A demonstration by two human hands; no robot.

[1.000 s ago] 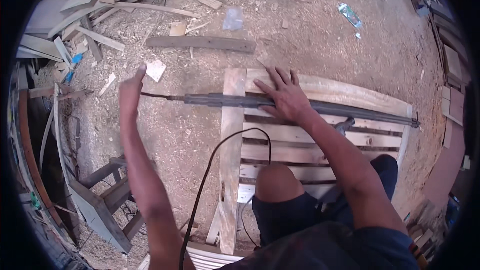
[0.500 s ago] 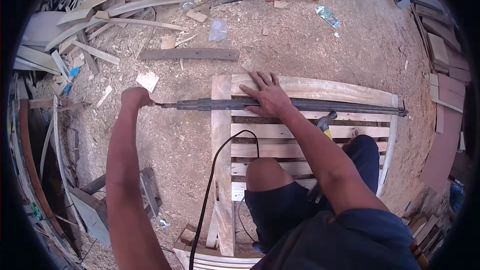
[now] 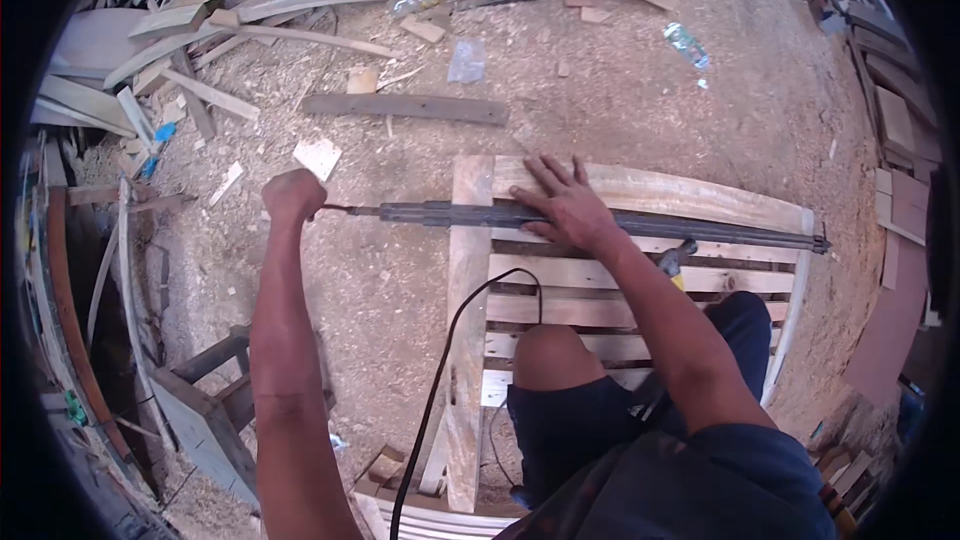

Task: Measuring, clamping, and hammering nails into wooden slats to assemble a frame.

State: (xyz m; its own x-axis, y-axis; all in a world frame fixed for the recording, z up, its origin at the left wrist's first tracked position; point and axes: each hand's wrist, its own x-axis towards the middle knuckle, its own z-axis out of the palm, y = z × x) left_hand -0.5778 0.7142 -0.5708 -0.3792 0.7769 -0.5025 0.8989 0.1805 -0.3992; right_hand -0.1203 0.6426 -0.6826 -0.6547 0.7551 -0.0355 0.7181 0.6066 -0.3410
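A long dark metal bar clamp lies across the top of a slatted wooden frame, its screw end reaching out past the frame's left edge. My left hand is closed in a fist round the handle at that screw end; the fingers hide most of the handle. With fingers spread, my right hand lies flat over the clamp's bar and the frame's curved far rail. A hammer with some yellow on it rests on the slats beside my right forearm, which partly covers it.
A black cable loops over the frame near my bent knee. Offcuts and a dark plank lie on the sawdust-covered ground beyond. Wood piles line both sides. A plastic bottle lies far right, and a wooden stand is left of my left forearm.
The whole scene has shifted slightly to the right in view. My left fist has turned a little at the clamp's screw handle. My right hand stays on the bar.
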